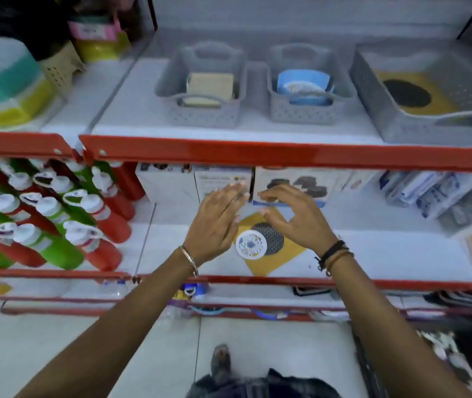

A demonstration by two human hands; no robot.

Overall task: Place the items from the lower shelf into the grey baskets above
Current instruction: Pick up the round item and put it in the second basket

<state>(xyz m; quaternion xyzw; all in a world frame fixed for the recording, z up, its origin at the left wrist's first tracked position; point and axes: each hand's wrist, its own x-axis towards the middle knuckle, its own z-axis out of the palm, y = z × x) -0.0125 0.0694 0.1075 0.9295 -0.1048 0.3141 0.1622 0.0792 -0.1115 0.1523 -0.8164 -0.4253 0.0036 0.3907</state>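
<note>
On the lower shelf lies a yellow card with a dark round mesh disc [272, 251], and a small white round lid-like item [251, 243] rests on its left edge. My left hand [217, 222] hovers just left of them, fingers spread, holding nothing. My right hand [295, 216] hovers over the card's right side, fingers curled apart, empty. Three grey baskets stand on the upper shelf: the left basket [171, 90] holds beige pads, the middle basket [275, 107] holds a blue bowl, the large right basket [372, 90] holds a similar yellow card.
White boxes [223, 179] stand at the back of the lower shelf behind my hands. Red and green bottles [56, 214] fill the left bay. Packaged goods [430, 193] lie at the right. A red rail [257, 155] edges the upper shelf. Coloured tubs [5, 81] sit upper left.
</note>
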